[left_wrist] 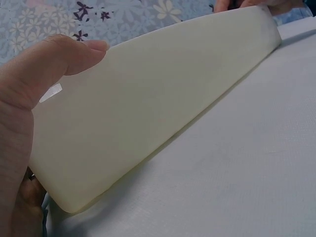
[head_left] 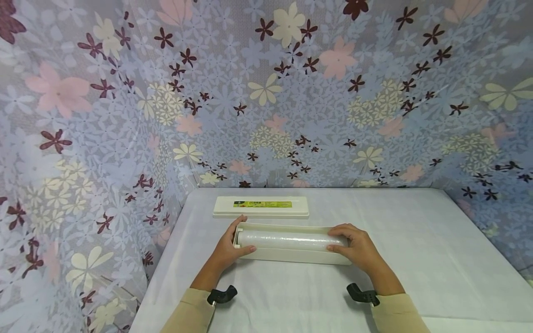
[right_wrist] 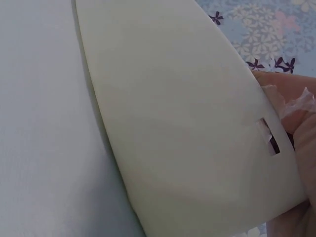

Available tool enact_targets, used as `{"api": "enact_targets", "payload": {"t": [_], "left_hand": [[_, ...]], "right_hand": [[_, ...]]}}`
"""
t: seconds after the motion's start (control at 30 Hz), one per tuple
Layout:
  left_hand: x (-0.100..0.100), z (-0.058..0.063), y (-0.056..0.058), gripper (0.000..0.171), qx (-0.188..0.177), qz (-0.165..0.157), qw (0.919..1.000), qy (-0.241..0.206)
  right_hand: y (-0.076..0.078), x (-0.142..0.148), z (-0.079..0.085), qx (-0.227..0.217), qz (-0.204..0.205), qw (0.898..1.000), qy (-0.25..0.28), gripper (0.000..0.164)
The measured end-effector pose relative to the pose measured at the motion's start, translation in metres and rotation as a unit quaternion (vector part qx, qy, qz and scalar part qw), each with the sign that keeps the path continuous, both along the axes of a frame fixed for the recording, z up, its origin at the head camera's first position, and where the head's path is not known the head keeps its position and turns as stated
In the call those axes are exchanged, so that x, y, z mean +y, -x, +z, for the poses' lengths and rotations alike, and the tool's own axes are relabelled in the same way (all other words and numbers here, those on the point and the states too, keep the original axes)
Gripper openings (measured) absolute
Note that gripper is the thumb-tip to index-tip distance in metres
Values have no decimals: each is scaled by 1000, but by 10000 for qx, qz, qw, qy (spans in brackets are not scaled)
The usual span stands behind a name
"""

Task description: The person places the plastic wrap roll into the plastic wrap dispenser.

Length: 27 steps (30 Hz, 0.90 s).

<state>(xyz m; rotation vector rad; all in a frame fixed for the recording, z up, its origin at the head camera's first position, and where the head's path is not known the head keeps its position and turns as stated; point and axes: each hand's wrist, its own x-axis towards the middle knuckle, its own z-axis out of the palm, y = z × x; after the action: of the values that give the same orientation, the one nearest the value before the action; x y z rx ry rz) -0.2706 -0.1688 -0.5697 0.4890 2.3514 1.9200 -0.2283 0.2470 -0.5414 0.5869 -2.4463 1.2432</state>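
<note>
The left hand (head_left: 230,247) grips the left end of the box (head_left: 293,255); inside, the right hand (head_left: 356,245) pinches the plastic roll (head_left: 287,240) at its right end, where uneven pressure might tilt it; beyond lies the lid (head_left: 261,211)

Beige sleeves (head_left: 189,312), black wrist mounts (head_left: 222,295)

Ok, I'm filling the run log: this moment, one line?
left hand: grips left end of box | right hand: holds right end of roll | roll: inside box | lid: off, beyond box
</note>
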Motion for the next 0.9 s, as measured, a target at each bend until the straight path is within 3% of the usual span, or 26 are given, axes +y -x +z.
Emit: {"api": "enact_targets", "payload": {"t": [0.27,0.4,0.53,0.9], "left_hand": [[0,1,-1,106,37,-9,9999,95],[0,2,-2,106,32,-7,9999,111],[0,3,-3,105,-29,-38,10000,46],[-1,2,0,106,-66,-21,10000,19]], "right_hand": [[-1,0,-3,162,-175,9997,-78,49],[-3,0,-7,67,52,9953,968,58],[-5,0,-11,-165,445,9737,2230,65],[-6,2,-10,-84,631,9688,2395,76]]}}
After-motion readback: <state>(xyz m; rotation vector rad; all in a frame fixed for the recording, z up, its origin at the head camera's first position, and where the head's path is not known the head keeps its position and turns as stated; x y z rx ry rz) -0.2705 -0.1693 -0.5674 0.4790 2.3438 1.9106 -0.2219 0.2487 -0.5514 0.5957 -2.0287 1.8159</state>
